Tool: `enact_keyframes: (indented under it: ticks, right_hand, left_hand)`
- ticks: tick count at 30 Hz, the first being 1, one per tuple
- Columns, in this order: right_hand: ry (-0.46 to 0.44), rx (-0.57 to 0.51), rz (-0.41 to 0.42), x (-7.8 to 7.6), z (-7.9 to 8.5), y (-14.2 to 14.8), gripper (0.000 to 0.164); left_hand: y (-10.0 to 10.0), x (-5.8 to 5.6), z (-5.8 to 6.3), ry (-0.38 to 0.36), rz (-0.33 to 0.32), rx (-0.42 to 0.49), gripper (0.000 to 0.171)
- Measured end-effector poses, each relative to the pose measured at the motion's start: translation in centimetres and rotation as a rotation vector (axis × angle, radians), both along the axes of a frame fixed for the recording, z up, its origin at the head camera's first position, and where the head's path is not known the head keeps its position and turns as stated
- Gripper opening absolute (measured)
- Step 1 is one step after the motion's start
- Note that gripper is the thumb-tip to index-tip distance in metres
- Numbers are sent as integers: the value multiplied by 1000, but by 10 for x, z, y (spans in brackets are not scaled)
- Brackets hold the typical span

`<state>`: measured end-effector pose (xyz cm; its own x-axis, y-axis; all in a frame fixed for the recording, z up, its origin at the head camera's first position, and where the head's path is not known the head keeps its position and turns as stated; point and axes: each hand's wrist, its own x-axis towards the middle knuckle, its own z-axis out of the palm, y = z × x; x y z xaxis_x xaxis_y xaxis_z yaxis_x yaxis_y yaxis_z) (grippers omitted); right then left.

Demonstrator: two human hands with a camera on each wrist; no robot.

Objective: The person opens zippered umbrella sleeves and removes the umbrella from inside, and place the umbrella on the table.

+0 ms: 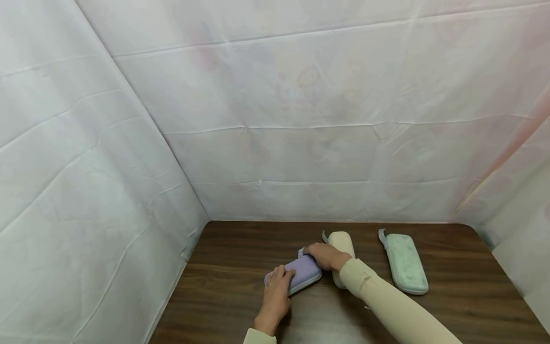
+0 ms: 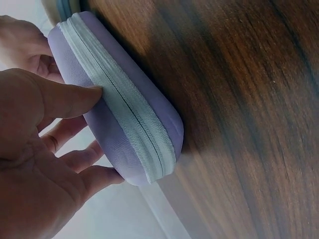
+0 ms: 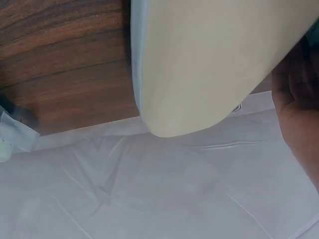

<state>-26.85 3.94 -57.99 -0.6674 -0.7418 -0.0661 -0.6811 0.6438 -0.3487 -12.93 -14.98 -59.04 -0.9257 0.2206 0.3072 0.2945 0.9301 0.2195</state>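
A purple zippered case (image 1: pixel 306 270) with a pale zip band lies slanted on the dark wooden table. My left hand (image 1: pixel 277 292) grips its near left end; in the left wrist view the thumb (image 2: pixel 79 99) presses by the zip band and the fingers wrap the far side. At the other end, beside a small grey strap (image 1: pixel 301 252), my right hand (image 1: pixel 325 255) holds the case with curled fingers. The fingertips of that hand are mostly hidden. Partly under the right wrist in the head view is a cream case (image 1: pixel 341 241), large in the right wrist view (image 3: pixel 199 64).
A mint green case (image 1: pixel 406 263) with a grey strap (image 1: pixel 382 237) lies to the right on the table (image 1: pixel 232 243). White sheeting (image 1: pixel 279 157) hangs behind the table and along its left (image 1: pixel 107 215) and right sides.
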Motion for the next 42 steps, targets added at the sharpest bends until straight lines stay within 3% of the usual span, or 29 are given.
enact_keyframes:
  ticks: [14, 30, 42]
  right_hand:
    - [-71, 54, -55, -3, 5, -7, 38]
    - [18, 206, -79, -6, 4, -11, 26]
    - [62, 167, -57, -12, 0, -5, 18]
  left_hand:
    - [0, 0, 0, -3, 2, -10, 76]
    - [0, -1, -2, 22, -22, -8, 78]
    - [1, 0, -2, 31, -19, 2, 78]
